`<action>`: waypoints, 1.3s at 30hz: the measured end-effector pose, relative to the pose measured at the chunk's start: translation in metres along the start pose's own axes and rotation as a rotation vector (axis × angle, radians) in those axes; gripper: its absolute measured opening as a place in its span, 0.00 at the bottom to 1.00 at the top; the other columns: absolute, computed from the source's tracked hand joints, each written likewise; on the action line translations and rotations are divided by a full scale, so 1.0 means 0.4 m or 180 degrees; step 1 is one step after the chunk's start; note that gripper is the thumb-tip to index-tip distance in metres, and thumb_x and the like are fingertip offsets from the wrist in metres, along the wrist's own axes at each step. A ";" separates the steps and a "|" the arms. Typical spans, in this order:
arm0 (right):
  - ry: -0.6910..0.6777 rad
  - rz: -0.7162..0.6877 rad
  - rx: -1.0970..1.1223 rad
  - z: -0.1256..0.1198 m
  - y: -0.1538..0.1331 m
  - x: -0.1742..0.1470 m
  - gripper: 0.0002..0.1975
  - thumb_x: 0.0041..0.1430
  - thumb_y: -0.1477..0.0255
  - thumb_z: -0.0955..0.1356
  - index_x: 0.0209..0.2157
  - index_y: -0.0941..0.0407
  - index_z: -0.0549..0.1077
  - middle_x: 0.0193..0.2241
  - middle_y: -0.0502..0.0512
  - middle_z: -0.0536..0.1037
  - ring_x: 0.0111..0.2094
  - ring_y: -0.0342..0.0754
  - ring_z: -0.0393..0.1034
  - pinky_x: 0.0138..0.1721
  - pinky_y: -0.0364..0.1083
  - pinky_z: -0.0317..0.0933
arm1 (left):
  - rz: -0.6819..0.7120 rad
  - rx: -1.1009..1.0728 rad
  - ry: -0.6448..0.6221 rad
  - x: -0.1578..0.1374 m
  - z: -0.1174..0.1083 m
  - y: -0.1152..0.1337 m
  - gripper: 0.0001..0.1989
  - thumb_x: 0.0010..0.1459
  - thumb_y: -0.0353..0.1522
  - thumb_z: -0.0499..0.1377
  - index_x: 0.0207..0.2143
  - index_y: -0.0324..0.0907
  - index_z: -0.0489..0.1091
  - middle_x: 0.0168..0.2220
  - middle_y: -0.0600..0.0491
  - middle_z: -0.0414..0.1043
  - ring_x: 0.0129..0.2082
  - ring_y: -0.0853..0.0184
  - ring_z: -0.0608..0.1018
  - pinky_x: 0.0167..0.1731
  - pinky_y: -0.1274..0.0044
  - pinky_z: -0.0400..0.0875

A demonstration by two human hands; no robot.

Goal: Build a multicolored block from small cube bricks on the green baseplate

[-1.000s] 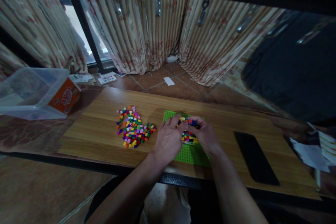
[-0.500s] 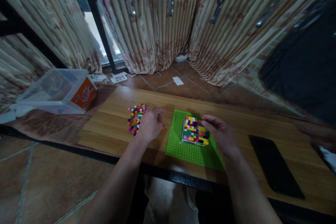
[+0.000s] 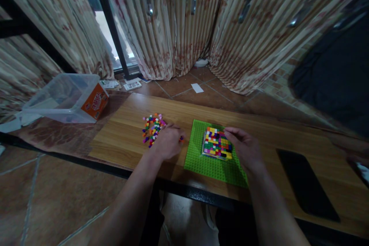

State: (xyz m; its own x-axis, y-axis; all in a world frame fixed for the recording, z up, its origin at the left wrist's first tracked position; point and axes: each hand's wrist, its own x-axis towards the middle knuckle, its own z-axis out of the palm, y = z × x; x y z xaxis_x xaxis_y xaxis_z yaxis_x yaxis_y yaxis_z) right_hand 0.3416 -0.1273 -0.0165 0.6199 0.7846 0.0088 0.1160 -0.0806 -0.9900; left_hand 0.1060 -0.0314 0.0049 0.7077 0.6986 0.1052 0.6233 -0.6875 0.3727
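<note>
Small colourful toy bricks [image 3: 151,130] lie in a loose pile on the wooden table. My left hand [image 3: 168,143] is low at the pile's right side, fingers curled downward; whatever is in them is hidden. A few dark and orange bricks [image 3: 181,138] show beside its fingertips. On a green studded baseplate [image 3: 196,161] stands a layered block of building bricks [image 3: 216,144], its top a mix of many colours. My right hand [image 3: 245,146] is closed at the block's far right corner, thumb and fingertips against it.
A clear plastic box [image 3: 66,100] with an orange label stands at the left end of the table [image 3: 115,142]. A flat black object [image 3: 307,184] lies to the right. Behind are striped curtains [image 3: 178,30], with a white paper [image 3: 197,88] on the tiled floor.
My left hand has lowered slightly and its fingers have curled down beside the pile. My right hand stays at the block's corner. The whole view has shifted a little.
</note>
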 end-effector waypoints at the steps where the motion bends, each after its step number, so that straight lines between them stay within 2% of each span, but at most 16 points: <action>1: 0.0004 0.0008 -0.0011 0.000 0.001 0.001 0.15 0.43 0.60 0.76 0.32 0.53 0.80 0.32 0.53 0.82 0.37 0.52 0.75 0.45 0.55 0.67 | 0.0008 0.0030 -0.0001 0.001 0.003 0.001 0.10 0.50 0.23 0.59 0.32 0.42 0.78 0.37 0.47 0.78 0.41 0.59 0.76 0.49 0.67 0.68; 8: 0.0013 -0.0078 -0.0006 0.001 0.000 0.003 0.16 0.42 0.59 0.76 0.32 0.53 0.80 0.32 0.54 0.82 0.36 0.52 0.75 0.43 0.54 0.68 | 0.0001 0.0101 0.0010 0.010 -0.002 0.007 0.09 0.57 0.24 0.55 0.29 0.41 0.75 0.35 0.48 0.77 0.39 0.60 0.76 0.43 0.70 0.69; 13: 0.0066 -0.0010 0.0054 0.003 -0.006 0.002 0.16 0.42 0.59 0.76 0.32 0.53 0.80 0.33 0.54 0.82 0.37 0.52 0.75 0.46 0.55 0.67 | 0.0015 -0.0755 0.0408 0.017 0.000 0.037 0.08 0.61 0.25 0.54 0.36 0.41 0.73 0.35 0.51 0.77 0.35 0.66 0.78 0.38 0.75 0.70; 18: 0.0103 -0.0025 -0.0034 0.011 -0.004 0.005 0.16 0.43 0.58 0.74 0.33 0.54 0.80 0.32 0.55 0.82 0.36 0.52 0.76 0.43 0.55 0.68 | 0.0404 -0.1270 0.0627 0.033 0.021 0.104 0.09 0.64 0.27 0.54 0.38 0.42 0.75 0.36 0.52 0.76 0.36 0.67 0.78 0.37 0.77 0.70; 24: 0.0033 -0.0196 -0.0163 0.012 -0.012 0.001 0.15 0.46 0.60 0.73 0.33 0.55 0.79 0.32 0.55 0.82 0.35 0.52 0.75 0.41 0.53 0.68 | 0.0745 -0.1101 0.0682 0.058 0.055 0.146 0.11 0.64 0.26 0.54 0.40 0.44 0.76 0.39 0.51 0.75 0.38 0.67 0.78 0.39 0.76 0.72; 30: -0.0073 -0.0146 -0.0288 0.008 -0.014 -0.005 0.15 0.47 0.60 0.72 0.35 0.55 0.79 0.36 0.56 0.83 0.39 0.53 0.75 0.46 0.54 0.66 | 0.0903 -0.0638 0.0800 0.075 0.073 0.156 0.10 0.64 0.27 0.54 0.39 0.44 0.76 0.37 0.51 0.75 0.39 0.66 0.77 0.42 0.73 0.73; 33: -0.0139 -0.0147 -0.0421 0.007 -0.012 -0.007 0.15 0.49 0.60 0.71 0.36 0.54 0.79 0.37 0.56 0.83 0.40 0.54 0.75 0.46 0.54 0.66 | 0.0819 -0.0406 0.0880 0.081 0.077 0.163 0.10 0.63 0.27 0.55 0.44 0.43 0.74 0.39 0.50 0.76 0.40 0.63 0.77 0.45 0.69 0.73; 39: -0.0275 -0.0207 -0.0678 0.008 -0.016 -0.012 0.16 0.52 0.58 0.70 0.38 0.54 0.80 0.38 0.56 0.82 0.40 0.54 0.76 0.45 0.53 0.66 | 0.0629 -0.0330 0.1007 0.087 0.085 0.170 0.18 0.59 0.24 0.58 0.52 0.40 0.68 0.38 0.50 0.77 0.40 0.62 0.78 0.45 0.68 0.73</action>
State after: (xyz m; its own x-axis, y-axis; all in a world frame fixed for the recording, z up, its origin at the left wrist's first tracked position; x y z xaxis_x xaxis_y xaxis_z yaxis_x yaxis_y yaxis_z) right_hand 0.3353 -0.1287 -0.0108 0.5381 0.8414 0.0505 0.3203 -0.1487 -0.9356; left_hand 0.1841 -0.0607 0.0026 0.6631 0.5924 0.4575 0.4367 -0.8026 0.4063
